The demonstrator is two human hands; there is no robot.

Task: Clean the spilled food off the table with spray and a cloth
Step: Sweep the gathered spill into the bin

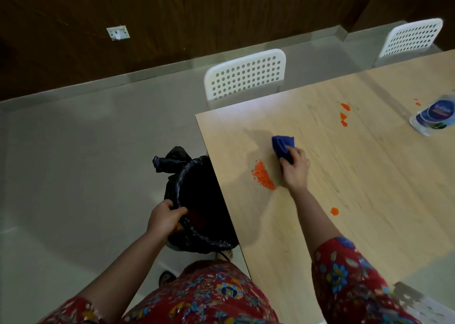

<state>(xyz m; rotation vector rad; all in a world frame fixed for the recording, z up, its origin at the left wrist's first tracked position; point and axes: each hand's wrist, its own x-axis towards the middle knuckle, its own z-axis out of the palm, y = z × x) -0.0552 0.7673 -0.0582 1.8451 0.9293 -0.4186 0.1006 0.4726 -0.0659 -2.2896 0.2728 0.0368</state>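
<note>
On the light wooden table (344, 200) lies a heap of orange food bits (263, 175) near the left edge. My right hand (295, 171) grips a folded blue cloth (283, 146) and holds it on the tabletop just right of that heap. Smaller orange spills lie farther off (344, 115), near my forearm (334, 211) and by the bottle (416, 102). My left hand (164, 219) grips the rim of a bin lined with a black bag (197, 200), held against the table's left edge. A clear spray bottle (434, 117) lies on its side at the far right.
Two white perforated chairs stand at the table's far side (246, 75) (411, 37). Part of another white chair (418, 304) shows at the bottom right. Grey tiled floor (86, 163) spreads to the left, with a dark wooden wall behind.
</note>
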